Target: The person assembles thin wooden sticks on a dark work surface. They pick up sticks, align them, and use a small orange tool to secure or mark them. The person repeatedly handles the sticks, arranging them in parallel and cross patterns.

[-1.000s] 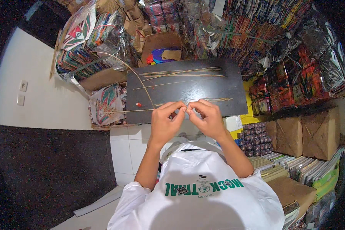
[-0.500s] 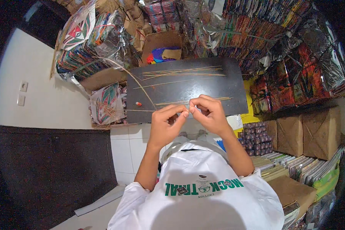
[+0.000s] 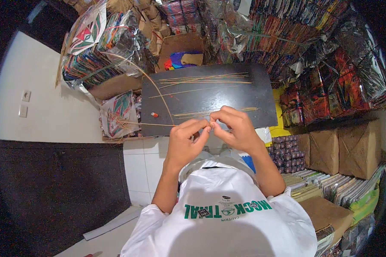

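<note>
My left hand (image 3: 183,141) and my right hand (image 3: 236,128) meet fingertip to fingertip just over the near edge of a dark board (image 3: 210,97). Both pinch the same spot, where two thin bamboo sticks join. A bent stick (image 3: 152,83) arcs from there up to the left. A straight stick (image 3: 137,124) runs out level to the left. Any thread at the joint is too small to see. A small bundle of sticks (image 3: 221,112) lies on the board right behind my fingers, and several more sticks (image 3: 206,79) lie along its far side. A small red spool (image 3: 154,115) sits at the board's left.
Stacks of colourful foil-wrapped kites (image 3: 103,43) crowd the left, back and right. An open cardboard box (image 3: 182,58) stands behind the board. Brown paper parcels (image 3: 356,145) and stacked paper (image 3: 330,184) are at my right. White floor tiles (image 3: 135,165) lie below.
My hands stay pinched together at the same place; the fingers shift a little. The bent stick swings slightly.
</note>
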A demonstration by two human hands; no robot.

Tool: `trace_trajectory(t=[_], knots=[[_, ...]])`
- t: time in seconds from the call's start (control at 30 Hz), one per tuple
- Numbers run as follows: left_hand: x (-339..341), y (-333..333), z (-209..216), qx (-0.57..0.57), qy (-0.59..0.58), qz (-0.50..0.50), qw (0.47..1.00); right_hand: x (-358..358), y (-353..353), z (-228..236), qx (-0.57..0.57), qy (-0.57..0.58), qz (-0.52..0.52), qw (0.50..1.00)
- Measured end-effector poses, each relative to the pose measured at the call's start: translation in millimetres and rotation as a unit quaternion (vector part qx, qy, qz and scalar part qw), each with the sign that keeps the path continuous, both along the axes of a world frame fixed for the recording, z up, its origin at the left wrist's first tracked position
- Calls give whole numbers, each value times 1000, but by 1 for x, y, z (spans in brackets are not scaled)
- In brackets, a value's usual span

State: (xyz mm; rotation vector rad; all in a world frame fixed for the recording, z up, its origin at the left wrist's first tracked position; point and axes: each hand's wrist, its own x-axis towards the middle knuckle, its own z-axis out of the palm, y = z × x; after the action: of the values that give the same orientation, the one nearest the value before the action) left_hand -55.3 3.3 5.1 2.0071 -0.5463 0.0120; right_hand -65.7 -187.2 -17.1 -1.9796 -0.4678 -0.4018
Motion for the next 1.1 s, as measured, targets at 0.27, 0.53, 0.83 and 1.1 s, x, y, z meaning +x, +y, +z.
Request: trace_trajectory(t=[0.27, 0.53, 0.83, 1.1], knots=[[-2, 2, -4, -102, 62, 6, 993, -7, 7, -6, 138, 80, -8, 987], [-3, -3, -10, -186, 173, 60, 965, -20, 16, 3, 126, 67, -71, 987], [2, -5, -12, -170, 103, 26, 980, -27, 19, 4, 118, 46, -123, 984], [1, -8, -6, -212, 163, 36, 963, -30, 21, -5, 123, 43, -148, 980]])
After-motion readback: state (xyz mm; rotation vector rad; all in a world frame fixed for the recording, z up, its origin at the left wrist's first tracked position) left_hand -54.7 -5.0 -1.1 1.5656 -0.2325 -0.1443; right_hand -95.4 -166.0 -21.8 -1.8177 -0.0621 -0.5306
